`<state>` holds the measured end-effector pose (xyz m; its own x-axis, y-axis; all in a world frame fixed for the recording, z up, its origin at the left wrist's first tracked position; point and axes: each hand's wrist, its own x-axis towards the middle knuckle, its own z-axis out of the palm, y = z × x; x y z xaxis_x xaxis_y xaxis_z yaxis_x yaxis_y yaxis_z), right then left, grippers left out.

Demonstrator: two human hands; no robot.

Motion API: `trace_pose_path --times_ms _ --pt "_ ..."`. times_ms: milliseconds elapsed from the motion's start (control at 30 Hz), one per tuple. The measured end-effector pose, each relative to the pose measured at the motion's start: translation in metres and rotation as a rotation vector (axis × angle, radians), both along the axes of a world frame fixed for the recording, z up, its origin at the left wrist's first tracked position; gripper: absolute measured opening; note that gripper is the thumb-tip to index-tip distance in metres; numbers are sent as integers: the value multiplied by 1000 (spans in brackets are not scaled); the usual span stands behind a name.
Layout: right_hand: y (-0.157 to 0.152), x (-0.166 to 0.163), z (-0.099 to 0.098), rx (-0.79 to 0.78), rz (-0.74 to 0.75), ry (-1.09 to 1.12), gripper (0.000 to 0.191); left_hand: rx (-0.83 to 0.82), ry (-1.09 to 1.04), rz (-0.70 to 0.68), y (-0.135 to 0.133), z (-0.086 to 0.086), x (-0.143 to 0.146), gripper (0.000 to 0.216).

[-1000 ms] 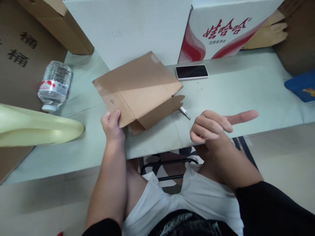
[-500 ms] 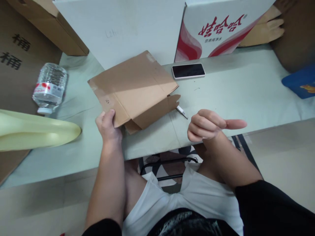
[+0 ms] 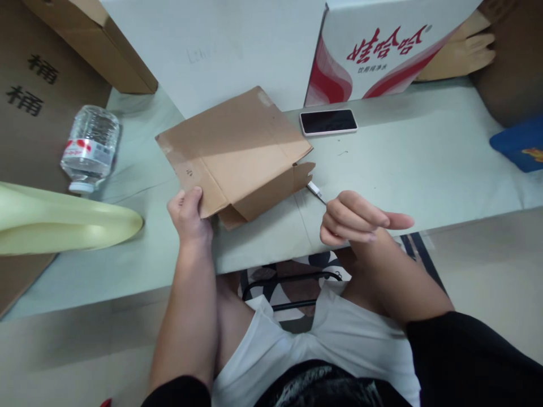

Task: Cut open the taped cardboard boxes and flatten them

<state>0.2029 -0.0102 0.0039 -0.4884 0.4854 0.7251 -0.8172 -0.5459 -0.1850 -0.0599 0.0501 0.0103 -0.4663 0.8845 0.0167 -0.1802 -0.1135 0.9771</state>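
A brown cardboard box [image 3: 237, 135], partly folded with loose flaps, lies tilted on the table. My left hand [image 3: 186, 210] grips its near left corner, thumb on top of the panel. To the right of the box, my right hand [image 3: 350, 219] hovers above the table's front edge. Its fingers are curled in loosely, with the thumb sticking out to the right, and nothing shows in them. Between box and right hand lies a white cable plug [image 3: 314, 189], partly beside the box flap; its thin dark end reaches toward my fingers.
A phone [image 3: 328, 122] lies behind the box, before a white carton [image 3: 382, 56] with red print. On the left are a water bottle [image 3: 91, 148], a pale yellow object [image 3: 72, 220] and more cardboard [image 3: 127, 62]. A blue item [image 3: 517, 144] sits at the right.
My right hand has shifted slightly left and its fingers have loosened a little. The left hand keeps its grip on the box. The whole view has moved slightly.
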Motion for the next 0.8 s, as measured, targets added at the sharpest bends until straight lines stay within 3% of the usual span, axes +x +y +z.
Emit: trace_pose_path --times_ms 100,233,333,400,500,633,700,800 --pt "0 10 6 56 -128 -148 29 -3 -6 -8 0 2 1 36" --pt "-12 17 36 314 -214 -907 8 -7 -8 -15 0 0 1 42" --pt "-24 14 56 596 -191 -1369 29 9 10 -44 1 -5 0 44" --pt "-27 11 61 647 -226 -1538 45 19 21 -55 1 -8 -1 46" --pt "-26 10 59 570 -261 -1678 50 23 6 -50 1 -8 -2 43" --pt "-21 12 54 546 -323 -1700 21 23 -9 -42 1 -7 -2 37" --pt "-19 14 52 509 -350 -1715 37 27 -8 -40 2 -7 -3 37" --pt "-17 16 51 454 -483 -1726 29 32 -6 -37 2 -8 -3 38"
